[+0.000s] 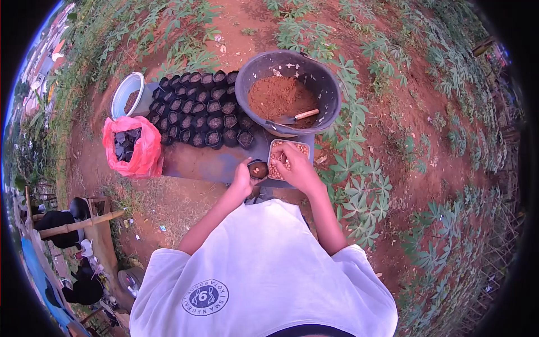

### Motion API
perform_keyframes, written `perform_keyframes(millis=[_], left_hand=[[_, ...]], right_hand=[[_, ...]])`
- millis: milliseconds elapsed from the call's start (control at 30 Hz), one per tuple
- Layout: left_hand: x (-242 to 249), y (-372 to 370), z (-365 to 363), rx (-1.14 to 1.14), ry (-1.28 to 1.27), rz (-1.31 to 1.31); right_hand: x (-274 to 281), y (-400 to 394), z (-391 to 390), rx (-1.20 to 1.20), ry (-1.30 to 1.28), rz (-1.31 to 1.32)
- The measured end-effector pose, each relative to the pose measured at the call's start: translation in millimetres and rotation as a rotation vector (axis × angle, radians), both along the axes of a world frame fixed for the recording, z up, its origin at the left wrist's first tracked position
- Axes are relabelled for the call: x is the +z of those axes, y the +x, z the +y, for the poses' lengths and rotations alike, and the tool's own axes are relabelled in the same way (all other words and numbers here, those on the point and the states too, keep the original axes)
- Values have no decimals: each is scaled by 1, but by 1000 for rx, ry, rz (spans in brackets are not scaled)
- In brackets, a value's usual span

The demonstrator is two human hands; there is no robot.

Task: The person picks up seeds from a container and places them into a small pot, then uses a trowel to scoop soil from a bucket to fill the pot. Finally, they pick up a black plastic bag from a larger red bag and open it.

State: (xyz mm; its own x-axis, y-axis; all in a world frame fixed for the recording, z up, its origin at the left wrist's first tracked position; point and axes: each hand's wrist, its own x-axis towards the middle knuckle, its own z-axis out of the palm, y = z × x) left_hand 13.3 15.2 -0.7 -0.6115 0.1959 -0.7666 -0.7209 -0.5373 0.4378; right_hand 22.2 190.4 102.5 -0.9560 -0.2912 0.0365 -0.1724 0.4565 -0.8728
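Observation:
My left hand (242,177) is wrapped round the side of a small black bag of soil (257,169), which stands upright at the table's near edge with a pale seed on its soil. Just right of it, my right hand (292,163) reaches into a clear square container (304,147) of reddish-tan seeds, fingers bent down among them. Whether those fingers pinch a seed is hidden. Rows of filled black bags (199,106) stand behind and to the left. Behind the container is a big dark bucket (335,104) holding brown soil and a trowel (306,114) with a wooden handle.
On the table's (196,163) left side are a red plastic bag (115,154) with black bags inside and a white bucket (117,105) of soil. Leafy plants (359,191) grow close on the right. A bamboo pole (84,223) and dark objects lie at the lower left.

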Motion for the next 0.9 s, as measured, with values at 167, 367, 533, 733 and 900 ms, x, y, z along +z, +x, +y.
perform_keyframes(millis=[167,367,533,733,900], left_hand=[[-14,-1,-7,46,15,-41],[-5,1,-11,81,31,45],[8,-3,-19,146,2,35],[-12,-1,-32,190,-24,24],[-13,-5,-35,223,35,-27]], right_hand=[[46,-53,50,-141,4,153],[17,-143,84,-110,300,103],[-51,-197,90,152,912,-51],[-88,-209,96,285,999,-103],[-95,-209,93,288,1054,-89]])
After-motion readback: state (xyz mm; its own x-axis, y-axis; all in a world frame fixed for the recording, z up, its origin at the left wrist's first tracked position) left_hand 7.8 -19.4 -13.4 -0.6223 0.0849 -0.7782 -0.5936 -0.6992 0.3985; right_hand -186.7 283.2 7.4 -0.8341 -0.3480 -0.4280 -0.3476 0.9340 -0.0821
